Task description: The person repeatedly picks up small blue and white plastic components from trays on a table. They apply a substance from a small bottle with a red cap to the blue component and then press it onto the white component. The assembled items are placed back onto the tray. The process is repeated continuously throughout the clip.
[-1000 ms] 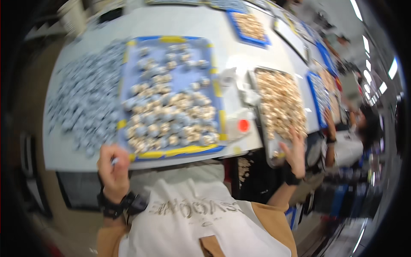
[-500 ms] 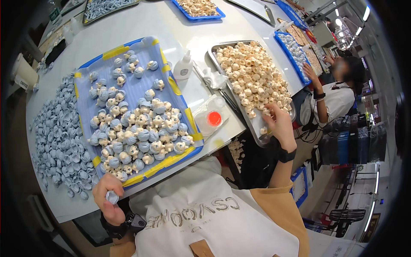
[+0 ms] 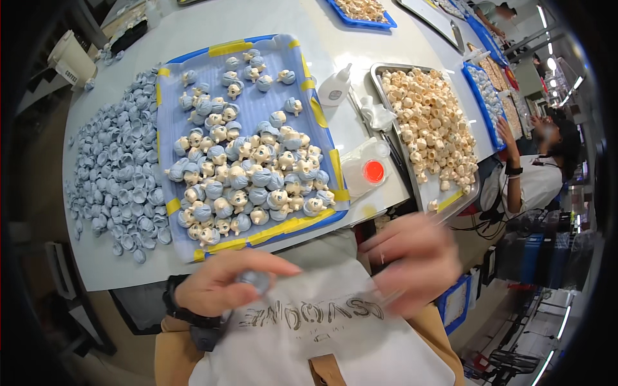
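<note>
While left hand (image 3: pixel 215 286) pinches blue cap (image 3: pixel 256 280) — right hand (image 3: pixel 412 257) blurred, fingers spread

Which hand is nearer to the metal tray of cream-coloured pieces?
Right. The right hand, blurred, hangs just below the metal tray's near corner; the left hand, pinching a small grey piece, sits further left, below the blue tray.
</note>
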